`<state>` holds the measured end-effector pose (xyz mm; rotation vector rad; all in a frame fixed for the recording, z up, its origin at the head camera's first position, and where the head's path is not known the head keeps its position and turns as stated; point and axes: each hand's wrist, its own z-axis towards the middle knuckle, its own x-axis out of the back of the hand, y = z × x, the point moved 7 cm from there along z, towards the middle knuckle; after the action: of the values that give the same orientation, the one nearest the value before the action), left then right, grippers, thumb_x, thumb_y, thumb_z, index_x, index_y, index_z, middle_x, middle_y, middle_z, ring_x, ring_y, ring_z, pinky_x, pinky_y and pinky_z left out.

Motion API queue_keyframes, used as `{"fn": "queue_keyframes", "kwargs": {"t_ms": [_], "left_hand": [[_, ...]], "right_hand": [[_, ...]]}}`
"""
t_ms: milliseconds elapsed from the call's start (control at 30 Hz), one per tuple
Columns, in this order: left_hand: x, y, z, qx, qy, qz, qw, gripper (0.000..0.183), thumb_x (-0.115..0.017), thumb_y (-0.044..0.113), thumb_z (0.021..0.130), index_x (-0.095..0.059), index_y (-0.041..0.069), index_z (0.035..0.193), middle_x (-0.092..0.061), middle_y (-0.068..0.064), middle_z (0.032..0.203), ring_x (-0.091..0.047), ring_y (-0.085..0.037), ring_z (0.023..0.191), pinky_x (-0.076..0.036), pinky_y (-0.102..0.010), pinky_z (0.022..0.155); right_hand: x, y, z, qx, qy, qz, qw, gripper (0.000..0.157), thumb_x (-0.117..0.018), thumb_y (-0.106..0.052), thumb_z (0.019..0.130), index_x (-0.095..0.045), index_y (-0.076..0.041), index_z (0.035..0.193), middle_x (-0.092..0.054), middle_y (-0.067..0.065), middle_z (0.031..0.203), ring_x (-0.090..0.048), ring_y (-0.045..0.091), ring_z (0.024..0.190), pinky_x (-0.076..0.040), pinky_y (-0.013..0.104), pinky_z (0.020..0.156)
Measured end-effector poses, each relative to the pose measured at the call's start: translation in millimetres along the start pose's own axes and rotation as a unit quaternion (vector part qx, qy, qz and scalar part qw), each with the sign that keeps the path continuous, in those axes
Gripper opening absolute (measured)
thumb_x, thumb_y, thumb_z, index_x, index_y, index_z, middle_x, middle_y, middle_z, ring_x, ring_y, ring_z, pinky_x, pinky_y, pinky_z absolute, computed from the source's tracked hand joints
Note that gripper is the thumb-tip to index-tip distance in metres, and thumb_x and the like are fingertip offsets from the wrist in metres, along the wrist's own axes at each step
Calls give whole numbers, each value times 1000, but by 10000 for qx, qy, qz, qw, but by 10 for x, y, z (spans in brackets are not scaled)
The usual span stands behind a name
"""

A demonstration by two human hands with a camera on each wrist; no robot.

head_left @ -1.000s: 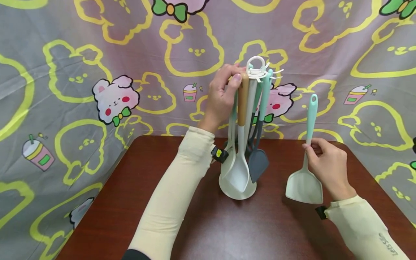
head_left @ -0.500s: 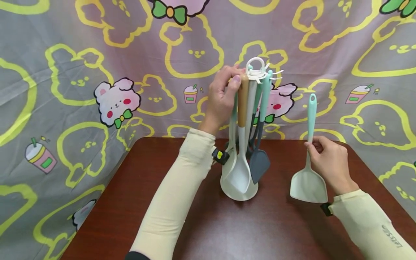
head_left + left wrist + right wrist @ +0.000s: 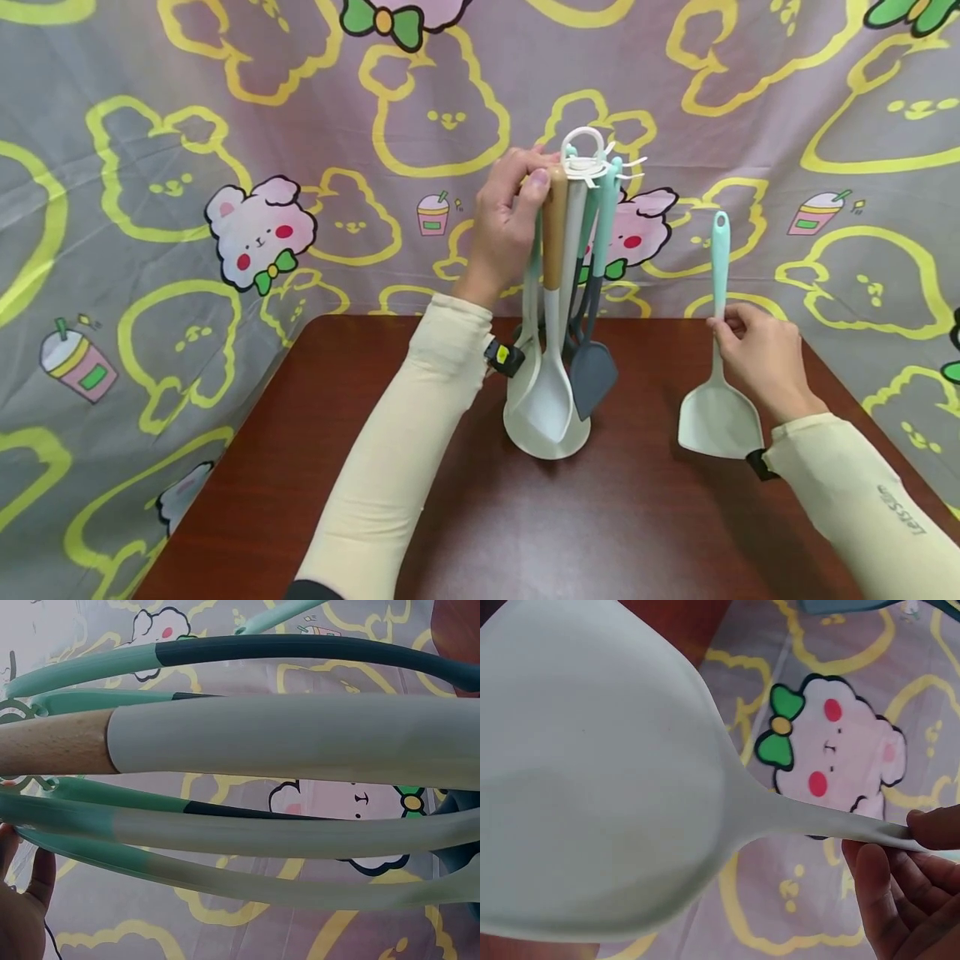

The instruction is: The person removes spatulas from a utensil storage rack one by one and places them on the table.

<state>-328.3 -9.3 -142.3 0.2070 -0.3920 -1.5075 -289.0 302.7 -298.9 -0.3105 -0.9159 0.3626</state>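
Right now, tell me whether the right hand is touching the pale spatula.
Touching. The right wrist view shows it: the right hand pinches the pale spatula by its shaft, thumb on one side, fingers on the other.

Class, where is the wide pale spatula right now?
In the head view, the wide pale spatula is held upright, blade down, in the right hand, at the picture's right, apart from the utensil stand to its left.

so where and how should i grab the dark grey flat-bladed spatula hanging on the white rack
Probably by the mint-green handle of the dark grey flat-bladed spatula, on its lower half, coming from the right. It hangs nearly upright, blade down, on the right side of the white rack; that side looks open, while other handles crowd its left.
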Motion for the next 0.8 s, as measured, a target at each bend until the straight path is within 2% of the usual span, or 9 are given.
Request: {"fn": "queue_keyframes", "kwargs": {"t_ms": [267, 433, 633, 800], "left_hand": [[-30, -8, 7, 102, -28, 28, 9999, 24, -43, 7, 94, -61, -9, 95, -65, -26, 104, -59, -36, 114, -36, -23, 116], [-31, -28, -2, 58, -65, -14, 10000, 25, -44, 9, 95, -62, -8, 96, -66, -25, 108, -58, -33, 116, -36, -22, 116], [36, -3, -24, -180, 1, 61, 9998, 27, -43, 12, 96, -63, -6, 96, -66, -24, 107, -59, -34, 115, -37, -25, 116], [14, 18, -10, -251, -27, 20, 9997, 28, -42, 12, 97, -63, -6, 97, -66, -24, 107, -59, -34, 114, -37, -26, 117]], "right_hand": [[-71, 175, 28, -200, -325, -109, 9992, 20, -65, -17, 94, -68, 2, 100, -69, 19, 80, -52, 21, 62, -34, 24, 51], [-97, 295, 61, -324, -569, -247, 9975, 23, -63, -18, 95, -67, 4, 101, -69, 20, 80, -52, 23, 63, -35, 26, 52], [-196, 429, 152, -339, -937, -336, 9945, 23, -60, -16, 95, -67, 5, 100, -69, 22, 81, -54, 30, 67, -35, 30, 55], [-193, 602, 171, -532, -1181, -478, 9904, 25, -59, -17, 95, -67, 6, 102, -68, 21, 80, -52, 30, 66, -34, 30, 54]]}}
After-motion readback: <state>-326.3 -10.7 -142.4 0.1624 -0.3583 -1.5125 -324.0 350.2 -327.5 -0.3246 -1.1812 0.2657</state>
